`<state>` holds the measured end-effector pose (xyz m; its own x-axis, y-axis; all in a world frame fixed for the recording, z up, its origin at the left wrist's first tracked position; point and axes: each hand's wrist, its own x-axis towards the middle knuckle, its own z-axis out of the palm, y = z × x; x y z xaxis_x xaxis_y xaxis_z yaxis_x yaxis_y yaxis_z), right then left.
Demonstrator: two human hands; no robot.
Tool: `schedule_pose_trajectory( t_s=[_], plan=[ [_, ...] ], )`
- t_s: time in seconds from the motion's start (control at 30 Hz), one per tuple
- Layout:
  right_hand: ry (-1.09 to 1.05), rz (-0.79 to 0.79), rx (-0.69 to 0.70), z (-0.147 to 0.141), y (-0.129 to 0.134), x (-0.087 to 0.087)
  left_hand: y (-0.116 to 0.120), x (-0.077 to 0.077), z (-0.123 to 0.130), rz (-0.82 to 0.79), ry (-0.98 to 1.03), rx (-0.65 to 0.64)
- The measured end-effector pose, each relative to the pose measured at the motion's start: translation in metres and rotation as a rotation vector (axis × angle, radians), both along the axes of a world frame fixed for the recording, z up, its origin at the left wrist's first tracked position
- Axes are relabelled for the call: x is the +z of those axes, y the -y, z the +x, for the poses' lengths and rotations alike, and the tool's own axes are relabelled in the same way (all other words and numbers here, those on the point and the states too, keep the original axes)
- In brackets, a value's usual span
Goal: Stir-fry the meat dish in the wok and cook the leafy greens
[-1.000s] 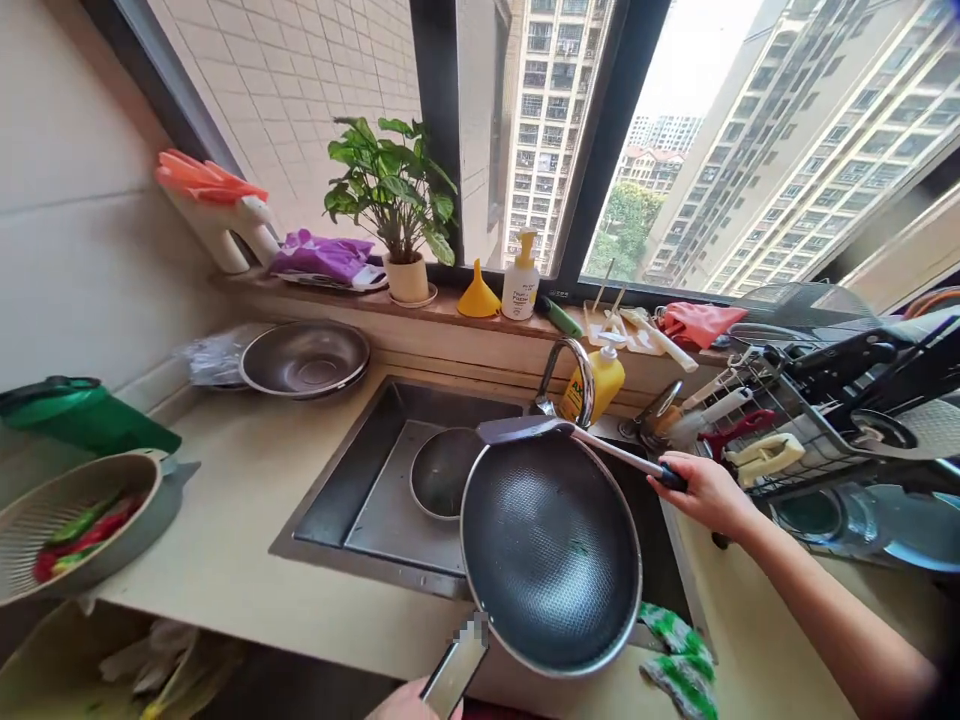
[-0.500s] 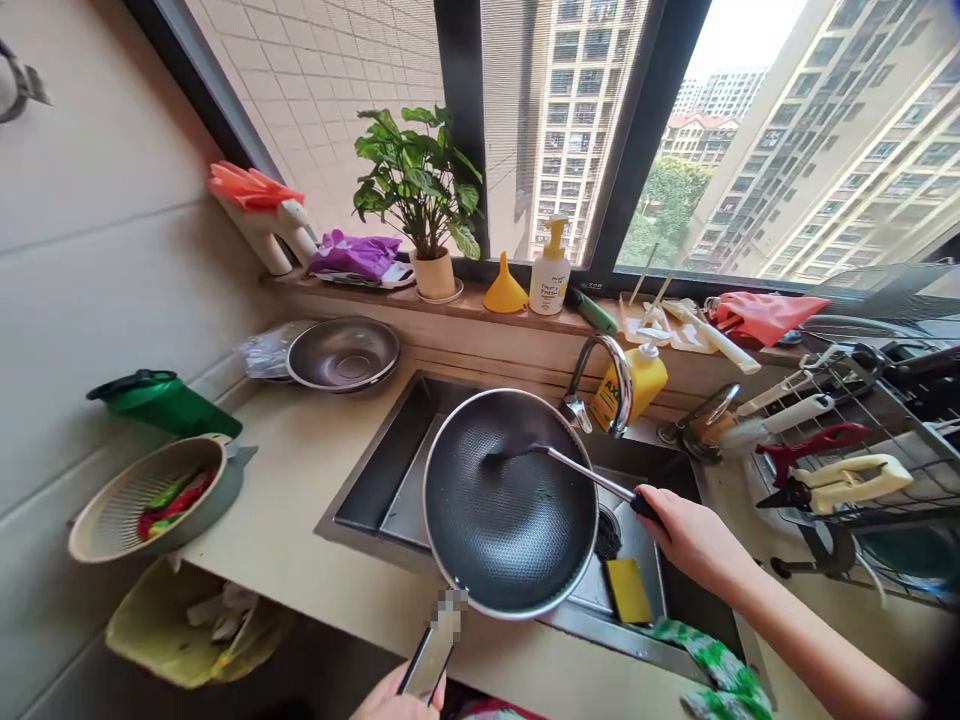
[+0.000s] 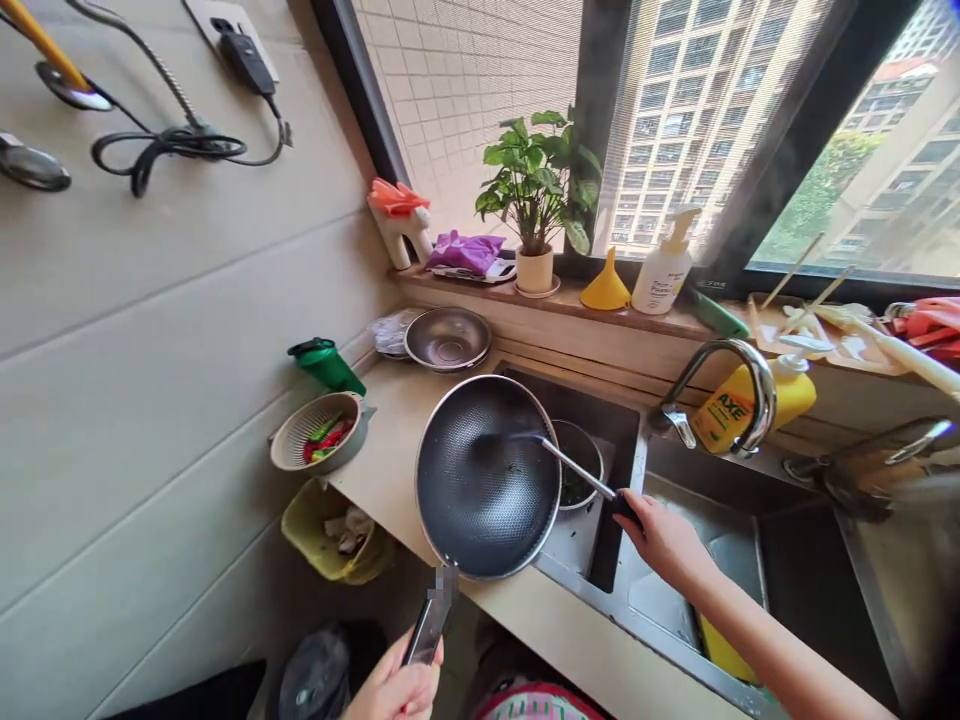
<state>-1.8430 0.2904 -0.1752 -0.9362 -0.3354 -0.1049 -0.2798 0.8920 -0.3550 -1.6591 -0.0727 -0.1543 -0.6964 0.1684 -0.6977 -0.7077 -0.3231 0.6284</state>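
My left hand is closed around the handle of a black wok with a honeycomb-patterned inside. The wok is held up over the counter and the sink's left edge, its inside facing me. In my right hand is a spatula with a metal shaft and a black grip end. Its dark blade is inside the wok, blurred, and I cannot tell whether it touches the surface. Small green bits cling to the wok near the blade. Partly hidden behind the wok, a round pot stands in the sink's left basin.
The double sink has a curved faucet with a yellow detergent bottle behind it. Left are a colander of peppers, a green bottle, a waste bag and a brown pan. A potted plant stands on the sill.
My view has swung left. The wok and spatula have shifted left from over the sink toward the counter, uncovering the pot and the sink's right basin. Both hands keep their hold.
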Motion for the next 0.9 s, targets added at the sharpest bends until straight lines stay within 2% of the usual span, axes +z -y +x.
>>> schedule_pose_trajectory(
  t_s=[0.1, 0.17, 0.27, 0.37, 0.5, 0.67, 0.8, 0.9],
  plan=[
    [0.003, -0.01, 0.012, -0.003, 0.025, -0.009, 0.008, -0.001, 0.007, -0.04, -0.007, 0.017],
    [0.026, -0.021, 0.052, 0.006, 0.025, -0.018, 0.011, -0.001, 0.009, -0.053, -0.021, 0.02],
    [0.058, -0.022, 0.1, 0.023, 0.005, -0.031, 0.014, -0.002, 0.008, -0.074, -0.03, 0.011],
    [0.06, -0.034, 0.13, 0.032, -0.018, -0.036, 0.017, -0.002, 0.006, -0.081, -0.033, -0.003],
    [0.051, -0.045, 0.083, 0.023, -0.022, -0.031, 0.018, -0.002, 0.003, -0.118, -0.026, -0.027],
    [-0.025, 0.113, 0.107, 0.011, -0.009, -0.02, 0.009, 0.004, -0.002, -0.172, -0.026, -0.067],
    [-0.073, 0.242, 0.181, 0.014, -0.026, -0.002, -0.002, 0.01, -0.006, -0.196, -0.019, -0.069],
    [-0.135, 0.298, 0.165, 0.016, -0.037, 0.011, -0.009, 0.011, -0.009, -0.208, -0.024, -0.068]
  ],
)
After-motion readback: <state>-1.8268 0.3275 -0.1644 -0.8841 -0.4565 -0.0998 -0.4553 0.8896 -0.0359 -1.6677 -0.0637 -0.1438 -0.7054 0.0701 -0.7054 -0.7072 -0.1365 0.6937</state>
